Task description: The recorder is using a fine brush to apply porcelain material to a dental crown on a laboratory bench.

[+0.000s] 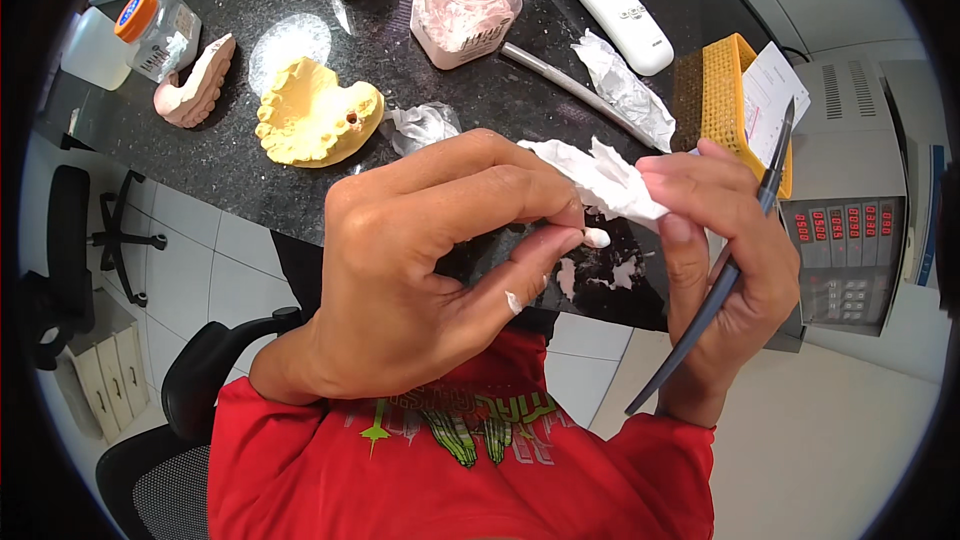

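Observation:
Between the thumb and fingertips of my left hand (440, 240) is a small white tooth-shaped piece (597, 238), probably a dental crown, partly hidden by the fingers. A white smear marks that thumb. My right hand (735, 250) pinches a crumpled white tissue (600, 180), whose folds lie just above the piece and close to the left fingertips. The same hand also keeps a slim dark-handled brush (690, 325) slanted across its fingers, pointed dark tip upward. Beneath both hands, whitish smears (625, 273) spot the black speckled counter (330, 205).
Beyond the left hand stand a yellow dental model (315, 115) and a pinkish tooth-arch model (198, 85). Orange-lidded powder jars (465, 15), a metal rod (575, 90), crumpled tissue (625, 85) and a white remote (605, 5) lie farther back. A yellow basket (722, 105) and a control unit (845, 260) border the right.

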Action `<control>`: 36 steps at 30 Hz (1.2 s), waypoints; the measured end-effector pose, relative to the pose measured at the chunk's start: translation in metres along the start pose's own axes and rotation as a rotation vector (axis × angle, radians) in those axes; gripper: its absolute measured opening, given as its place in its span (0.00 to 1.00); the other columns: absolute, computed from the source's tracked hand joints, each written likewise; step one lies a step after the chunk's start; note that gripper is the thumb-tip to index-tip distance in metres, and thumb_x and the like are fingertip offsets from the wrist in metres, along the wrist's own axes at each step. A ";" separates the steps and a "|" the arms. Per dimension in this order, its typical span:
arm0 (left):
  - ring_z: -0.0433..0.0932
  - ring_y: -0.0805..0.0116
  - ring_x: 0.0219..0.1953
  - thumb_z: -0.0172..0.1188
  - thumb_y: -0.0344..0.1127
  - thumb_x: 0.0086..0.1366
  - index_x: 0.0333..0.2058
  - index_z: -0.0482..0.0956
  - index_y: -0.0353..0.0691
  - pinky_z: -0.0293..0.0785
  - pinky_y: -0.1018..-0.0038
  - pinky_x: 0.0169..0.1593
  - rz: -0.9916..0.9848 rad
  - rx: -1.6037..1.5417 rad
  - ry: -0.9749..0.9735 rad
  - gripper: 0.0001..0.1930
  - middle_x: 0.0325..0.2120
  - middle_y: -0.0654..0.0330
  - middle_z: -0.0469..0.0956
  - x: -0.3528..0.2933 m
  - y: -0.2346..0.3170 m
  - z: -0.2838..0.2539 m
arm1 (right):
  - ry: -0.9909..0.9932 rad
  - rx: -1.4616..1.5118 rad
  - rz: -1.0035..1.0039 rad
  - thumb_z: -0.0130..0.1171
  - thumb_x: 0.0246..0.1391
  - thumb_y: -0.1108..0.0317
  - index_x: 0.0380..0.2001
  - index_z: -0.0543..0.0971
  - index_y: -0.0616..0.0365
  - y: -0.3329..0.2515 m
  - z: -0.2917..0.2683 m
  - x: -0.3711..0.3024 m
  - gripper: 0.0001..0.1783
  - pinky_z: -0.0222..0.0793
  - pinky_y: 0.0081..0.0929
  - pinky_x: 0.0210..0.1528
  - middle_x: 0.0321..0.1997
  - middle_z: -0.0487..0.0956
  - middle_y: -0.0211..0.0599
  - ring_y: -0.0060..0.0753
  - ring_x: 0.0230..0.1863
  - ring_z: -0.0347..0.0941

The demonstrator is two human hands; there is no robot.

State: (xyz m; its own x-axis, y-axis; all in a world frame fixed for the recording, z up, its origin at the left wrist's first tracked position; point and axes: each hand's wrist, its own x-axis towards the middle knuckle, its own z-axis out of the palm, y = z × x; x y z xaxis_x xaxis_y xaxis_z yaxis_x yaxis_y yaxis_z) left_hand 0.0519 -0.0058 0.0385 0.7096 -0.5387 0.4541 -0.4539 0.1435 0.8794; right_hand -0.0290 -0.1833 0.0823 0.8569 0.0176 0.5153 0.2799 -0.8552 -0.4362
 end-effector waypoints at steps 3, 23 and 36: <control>0.77 0.72 0.30 0.62 0.17 0.49 0.28 0.77 0.27 0.73 0.81 0.35 -0.045 -0.045 -0.014 0.06 0.28 0.54 0.76 0.000 0.002 -0.001 | 0.018 -0.043 -0.037 0.58 0.52 0.68 0.30 0.80 0.59 -0.003 -0.001 -0.002 0.06 0.65 0.43 0.55 0.31 0.81 0.41 0.37 0.37 0.78; 0.79 0.67 0.35 0.60 0.16 0.51 0.28 0.78 0.28 0.76 0.78 0.37 -0.056 -0.093 -0.042 0.05 0.30 0.52 0.76 -0.001 0.003 -0.001 | 0.494 -0.115 -0.028 0.43 0.62 0.45 0.47 0.73 0.69 0.015 -0.017 -0.003 0.32 0.66 0.24 0.48 0.33 0.78 0.42 0.28 0.39 0.73; 0.78 0.61 0.36 0.61 0.24 0.56 0.31 0.76 0.28 0.76 0.68 0.43 -0.013 -0.062 -0.017 0.05 0.29 0.51 0.76 -0.016 0.018 0.003 | 0.242 0.370 0.357 0.57 0.54 0.67 0.38 0.73 0.68 -0.004 -0.051 -0.071 0.14 0.68 0.15 0.26 0.32 0.76 0.46 0.24 0.28 0.73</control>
State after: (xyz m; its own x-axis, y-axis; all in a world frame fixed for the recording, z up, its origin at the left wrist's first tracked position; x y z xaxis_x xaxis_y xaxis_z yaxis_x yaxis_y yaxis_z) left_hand 0.0312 0.0027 0.0466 0.7061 -0.5546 0.4402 -0.4097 0.1871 0.8928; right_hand -0.1130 -0.2074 0.0852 0.8145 -0.3960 0.4240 0.1613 -0.5473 -0.8212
